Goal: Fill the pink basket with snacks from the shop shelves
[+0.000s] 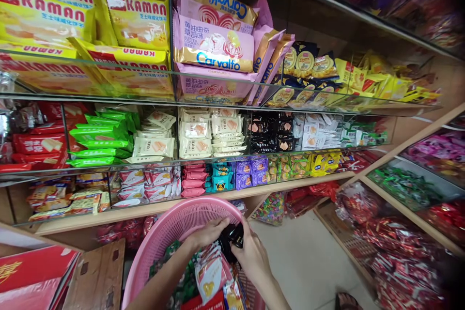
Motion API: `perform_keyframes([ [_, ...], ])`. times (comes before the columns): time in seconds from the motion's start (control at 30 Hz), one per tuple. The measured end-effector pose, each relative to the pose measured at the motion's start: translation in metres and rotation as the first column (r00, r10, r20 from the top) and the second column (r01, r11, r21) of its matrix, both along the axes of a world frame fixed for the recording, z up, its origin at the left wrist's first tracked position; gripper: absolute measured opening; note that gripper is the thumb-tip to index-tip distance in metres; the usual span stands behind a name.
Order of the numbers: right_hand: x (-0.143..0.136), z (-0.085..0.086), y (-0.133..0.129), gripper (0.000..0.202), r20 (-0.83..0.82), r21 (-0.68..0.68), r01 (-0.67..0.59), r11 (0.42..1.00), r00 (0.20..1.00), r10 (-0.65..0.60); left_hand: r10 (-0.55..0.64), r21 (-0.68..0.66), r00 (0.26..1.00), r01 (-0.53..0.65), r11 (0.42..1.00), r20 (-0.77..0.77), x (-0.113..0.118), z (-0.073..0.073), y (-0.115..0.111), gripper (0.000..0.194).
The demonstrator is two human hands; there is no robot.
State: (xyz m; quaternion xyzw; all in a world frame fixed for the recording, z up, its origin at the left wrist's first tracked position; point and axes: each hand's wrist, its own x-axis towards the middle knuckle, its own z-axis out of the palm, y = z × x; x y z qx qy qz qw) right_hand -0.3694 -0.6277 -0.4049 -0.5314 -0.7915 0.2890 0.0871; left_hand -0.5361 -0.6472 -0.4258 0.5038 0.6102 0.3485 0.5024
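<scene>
Over the pink plastic basket (140, 252), my two hands come together around a few small black snack packets (237, 236). My right hand (252, 249) is closed on them from the right, thumb and fingers curled round. From the other side, my left hand (210, 233) presses against the same packets, its fingertips partly hidden. Below the hands, the basket holds white-and-pink snack packets (211, 276), dark green wrapped sweets (181, 278) and a red packet (207, 302). More black packets (269, 128) like those in my hands sit on the middle shelf.
Glass-fronted shelves hold yellow wafer packs (138, 19), pink cookie packs (218, 43) and green packets (101, 135). A wooden stool (96, 276) and a red box (34, 276) stand at left. Bagged red sweets (399, 237) lie at right, above the tiled floor (298, 252).
</scene>
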Motion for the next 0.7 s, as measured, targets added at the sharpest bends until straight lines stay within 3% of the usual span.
perform_keyframes([
  [0.1, -0.004, -0.003, -0.007, 0.073, -0.024, -0.011, -0.003, 1.0, 1.0, 0.003, -0.027, -0.059, 0.998, 0.03, 0.998, 0.062, 0.004, -0.004, 0.004, 0.062],
  [0.33, -0.012, -0.008, -0.018, 0.073, -0.174, -0.027, 0.016, 1.0, 0.985, -0.02, -0.019, -0.03, 0.979, 0.026, 0.999, 0.201, 0.009, -0.014, 0.003, 0.065],
  [0.7, -0.001, -0.004, -0.02, 0.086, -0.479, -0.26, -0.008, 0.966, 0.87, -0.122, 0.049, -0.117, 0.937, -0.009, 0.993, 0.345, 0.005, -0.02, -0.002, 0.063],
])
